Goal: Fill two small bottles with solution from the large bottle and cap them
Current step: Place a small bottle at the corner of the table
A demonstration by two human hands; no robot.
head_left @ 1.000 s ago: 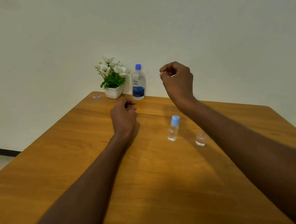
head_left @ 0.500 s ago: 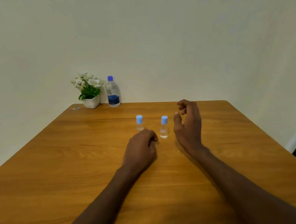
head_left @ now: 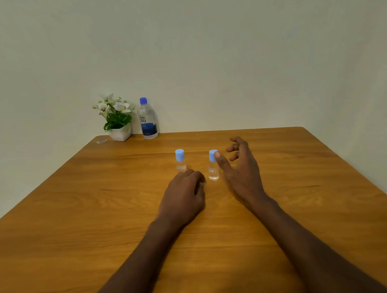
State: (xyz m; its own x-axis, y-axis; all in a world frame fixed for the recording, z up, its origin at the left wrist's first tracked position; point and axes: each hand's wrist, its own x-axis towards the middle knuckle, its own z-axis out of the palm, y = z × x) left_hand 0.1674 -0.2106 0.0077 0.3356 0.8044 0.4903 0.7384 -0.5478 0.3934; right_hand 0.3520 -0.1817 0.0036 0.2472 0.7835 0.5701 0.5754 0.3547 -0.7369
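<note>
Two small clear bottles with light blue caps stand upright mid-table: the left small bottle (head_left: 180,160) and the right small bottle (head_left: 213,165), which bears a small red label. The large clear bottle (head_left: 148,119) with a blue cap and blue label stands at the far edge by the wall. My left hand (head_left: 184,194) rests on the table with fingers curled and holding nothing, just in front of the left small bottle. My right hand (head_left: 241,169) hovers spread beside the right small bottle, its thumb tip at the cap.
A white pot of white flowers (head_left: 117,119) sits left of the large bottle. A small clear scrap (head_left: 101,141) lies at the far left corner of the wooden table (head_left: 78,223). A pale wall stands behind.
The view has steadied over the table. My right hand came down from mid-air to beside the right small bottle, and its thumb has since reached the cap. My left hand drew back behind the left bottle.
</note>
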